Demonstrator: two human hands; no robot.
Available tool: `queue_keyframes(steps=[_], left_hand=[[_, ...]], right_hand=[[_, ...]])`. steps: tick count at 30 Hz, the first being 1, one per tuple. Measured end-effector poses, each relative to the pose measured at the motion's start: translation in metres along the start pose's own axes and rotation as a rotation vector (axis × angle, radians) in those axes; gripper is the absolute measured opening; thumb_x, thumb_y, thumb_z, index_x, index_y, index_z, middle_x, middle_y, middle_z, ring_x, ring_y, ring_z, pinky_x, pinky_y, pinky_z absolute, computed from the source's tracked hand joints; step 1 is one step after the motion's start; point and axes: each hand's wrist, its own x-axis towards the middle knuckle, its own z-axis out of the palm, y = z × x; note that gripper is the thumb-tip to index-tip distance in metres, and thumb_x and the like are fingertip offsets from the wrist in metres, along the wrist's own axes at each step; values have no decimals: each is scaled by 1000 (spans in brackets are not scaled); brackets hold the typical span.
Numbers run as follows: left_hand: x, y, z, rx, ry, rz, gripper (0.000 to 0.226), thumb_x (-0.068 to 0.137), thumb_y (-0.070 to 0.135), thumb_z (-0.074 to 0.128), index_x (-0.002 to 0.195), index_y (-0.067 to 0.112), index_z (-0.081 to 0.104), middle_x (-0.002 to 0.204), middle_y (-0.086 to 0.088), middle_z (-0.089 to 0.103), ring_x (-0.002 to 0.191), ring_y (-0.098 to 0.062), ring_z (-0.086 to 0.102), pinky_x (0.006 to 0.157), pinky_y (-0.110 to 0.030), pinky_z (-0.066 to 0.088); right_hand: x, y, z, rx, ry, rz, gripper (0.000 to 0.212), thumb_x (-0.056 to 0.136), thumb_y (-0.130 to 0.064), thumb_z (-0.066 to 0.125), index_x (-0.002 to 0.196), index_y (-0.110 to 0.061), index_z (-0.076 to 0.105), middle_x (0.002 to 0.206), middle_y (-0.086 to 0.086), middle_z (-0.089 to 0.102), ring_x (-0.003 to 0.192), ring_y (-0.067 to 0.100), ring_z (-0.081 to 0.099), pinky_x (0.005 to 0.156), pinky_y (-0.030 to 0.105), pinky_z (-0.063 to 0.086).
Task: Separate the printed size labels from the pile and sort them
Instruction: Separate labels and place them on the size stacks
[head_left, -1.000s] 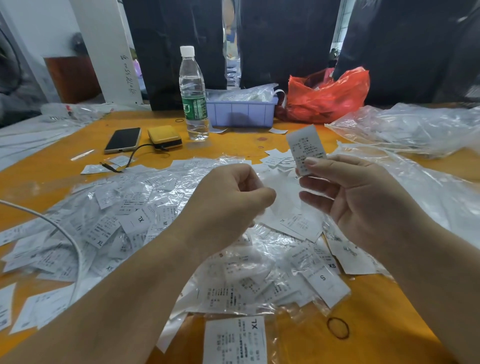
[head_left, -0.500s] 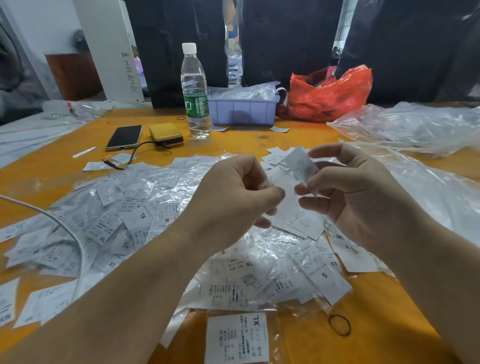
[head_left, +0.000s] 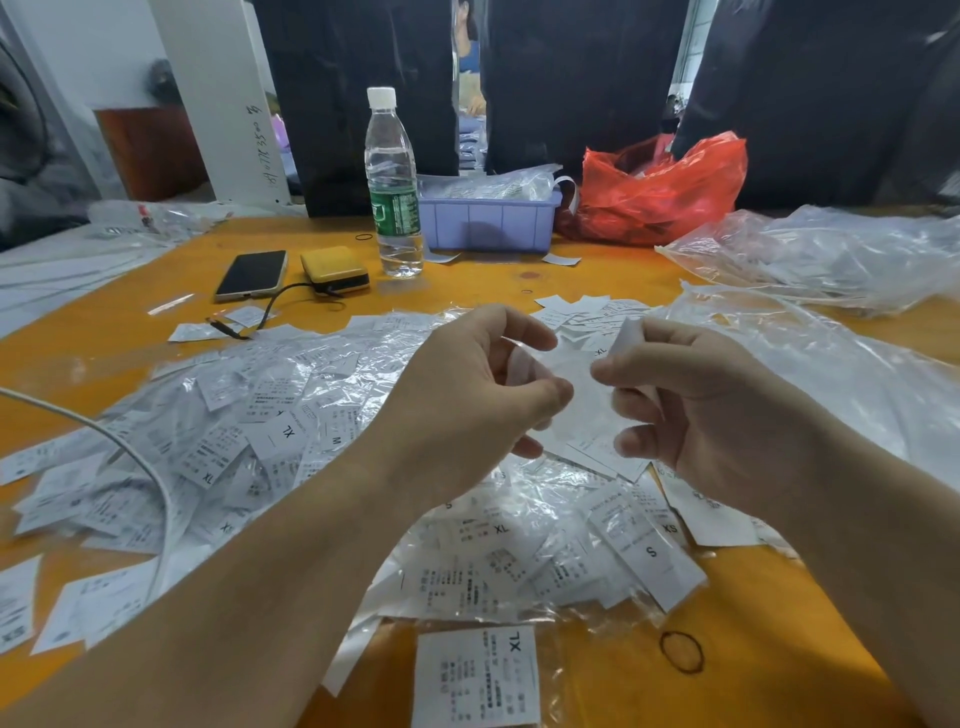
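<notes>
A wide pile of white printed size labels (head_left: 270, 426) in clear sleeves covers the orange table (head_left: 753, 639), marked XL, M, S and XS. My right hand (head_left: 691, 415) pinches one white label (head_left: 626, 335) between thumb and forefinger, its top edge sticking up above the fingers. My left hand (head_left: 467, 395) is raised just left of it with fingers curled, fingertips close to the label's lower part; whether they grip it is hidden. A single XL label (head_left: 475, 675) lies at the near edge, and a small group of bare labels (head_left: 576, 312) lies beyond my hands.
A water bottle (head_left: 392, 187), a purple tray (head_left: 488, 221) and a red plastic bag (head_left: 660, 192) stand at the back. A phone (head_left: 252, 275) and yellow power bank (head_left: 335, 270) lie back left. Clear plastic bags (head_left: 810, 254) fill the right side. A rubber band (head_left: 681, 652) lies near right.
My right hand lowered the label from upright display down toward my left hand, and both hands came closer together around it.
</notes>
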Motion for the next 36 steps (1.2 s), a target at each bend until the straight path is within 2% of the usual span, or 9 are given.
queue_keyframes(steps=[3, 7, 9, 19, 23, 26, 29, 32, 36], left_hand=[[-1, 0, 1, 15, -10, 13, 17, 84, 8, 74, 95, 17, 66, 70, 4, 69, 63, -11, 67, 55, -29, 58], [-1, 0, 1, 42, -7, 20, 13, 84, 9, 74, 89, 20, 68, 72, 3, 69, 63, -10, 67, 54, -25, 57], [-1, 0, 0, 40, -6, 18, 14, 83, 10, 75, 90, 20, 68, 72, 3, 68, 62, -9, 67, 54, -25, 56], [1, -1, -3, 38, 19, 34, 14, 81, 20, 78, 89, 16, 68, 60, 10, 61, 54, -8, 60, 54, -33, 59], [1, 2, -3, 31, 11, 18, 5, 90, 17, 68, 87, 13, 67, 54, 12, 53, 49, -6, 51, 54, -36, 58], [2, 3, -4, 0, 11, -56, 17, 96, 4, 51, 91, 11, 66, 48, 13, 45, 43, -5, 41, 46, -30, 49], [2, 4, -7, -26, -26, -146, 26, 95, 0, 40, 94, 9, 65, 44, 12, 39, 39, -9, 27, 38, -21, 27], [3, 6, -7, -108, -118, -182, 15, 98, 18, 52, 92, 11, 63, 45, 8, 31, 38, -10, 19, 38, -17, 18], [2, 6, -5, -125, -183, -189, 39, 75, 56, 70, 89, 20, 65, 46, 6, 28, 40, -11, 17, 41, -19, 18]], right_hand=[[0, 4, 0, -78, -51, 22, 34, 70, -14, 72, 57, -16, 41, 51, -3, 29, 48, 11, 28, 41, 22, 38], [2, 10, -1, -147, 23, 1, 6, 82, -4, 70, 80, -9, 67, 55, -3, 44, 46, 9, 41, 43, 24, 42], [3, 11, -3, -142, 48, 0, 12, 82, -4, 70, 88, -14, 72, 55, -2, 45, 45, 9, 42, 43, 24, 43], [0, 5, 0, -167, 124, -97, 10, 85, 0, 63, 78, -5, 67, 52, 0, 40, 46, 11, 36, 45, 23, 43], [0, 4, 0, -141, 127, -107, 11, 88, -1, 61, 79, -7, 64, 54, 1, 35, 46, 12, 33, 45, 23, 43], [0, 4, -1, -98, 125, -93, 15, 89, -1, 60, 77, -10, 62, 53, -1, 34, 45, 12, 32, 44, 24, 42], [0, 3, 0, -51, 101, -83, 16, 91, -3, 57, 77, -11, 55, 53, -1, 35, 47, 14, 30, 43, 25, 41], [0, 4, 1, -46, 90, -91, 14, 92, -6, 56, 79, -4, 51, 53, -1, 37, 49, 15, 29, 43, 25, 40], [0, 5, 2, -88, 106, -144, 23, 90, -8, 61, 82, 11, 50, 54, -2, 38, 48, 13, 30, 44, 24, 41]])
